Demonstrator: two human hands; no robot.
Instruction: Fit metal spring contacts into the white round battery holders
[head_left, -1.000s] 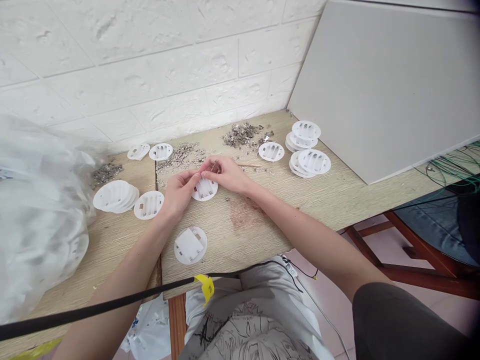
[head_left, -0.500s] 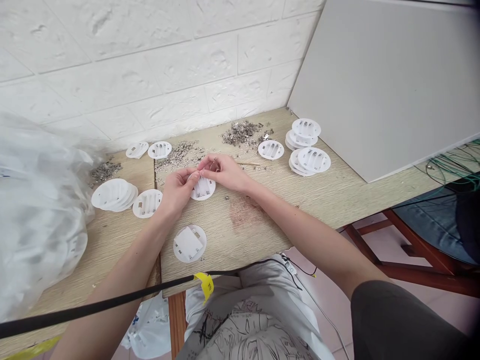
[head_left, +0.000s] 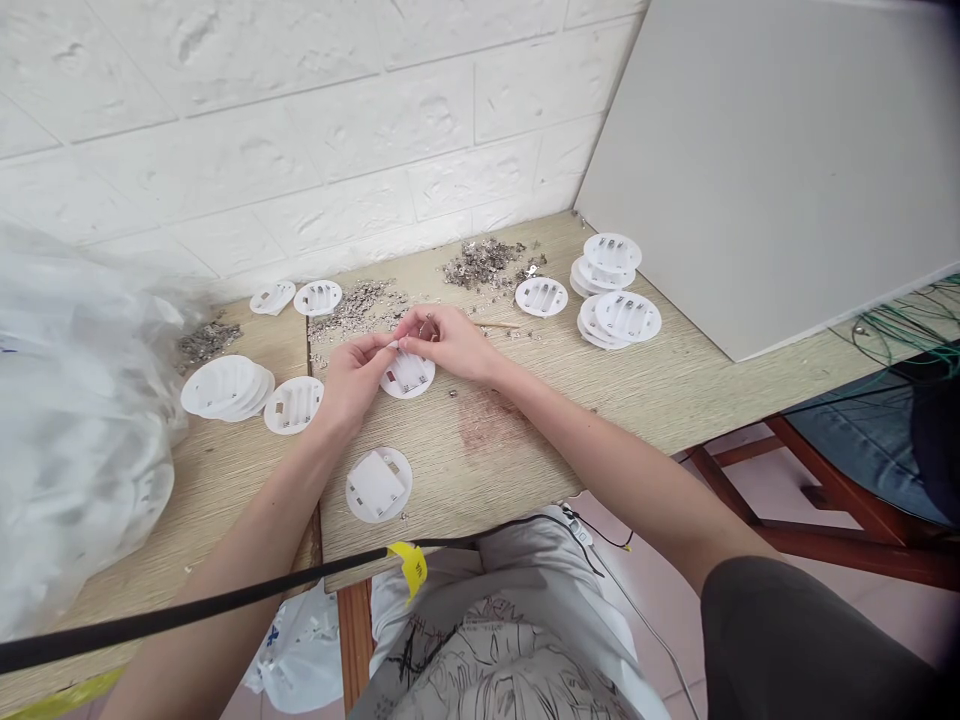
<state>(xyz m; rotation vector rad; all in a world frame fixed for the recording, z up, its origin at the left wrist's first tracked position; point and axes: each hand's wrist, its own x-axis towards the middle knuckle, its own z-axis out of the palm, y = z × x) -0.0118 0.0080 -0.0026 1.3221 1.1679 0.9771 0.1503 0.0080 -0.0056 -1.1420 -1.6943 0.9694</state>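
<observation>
A round white plastic disc (head_left: 408,374) with slots and small metal pieces rests on the wooden table, its far edge under my fingertips. My left hand (head_left: 360,375) pinches that edge from the left. From the right, my right hand (head_left: 444,340) meets it, thumb and finger closed at the same edge; any small part between the fingertips is hidden. Nearer to me lies another disc (head_left: 379,485) with a raised square back. One more slotted disc (head_left: 294,405) is just left of my left hand. Small metal pieces (head_left: 360,308) are scattered behind my hands.
Stacked discs stand at the left (head_left: 225,388) and right (head_left: 628,317). A darker metal heap (head_left: 484,262) lies by the wall. A clear plastic bag (head_left: 82,430) covers the left side. A grey panel (head_left: 750,170) stands at the right; a black strap (head_left: 225,600) crosses low in front.
The disc under my fingers has turned and shifted slightly, and a reddish slot now shows on its left side. Both hands stay at its far edge.
</observation>
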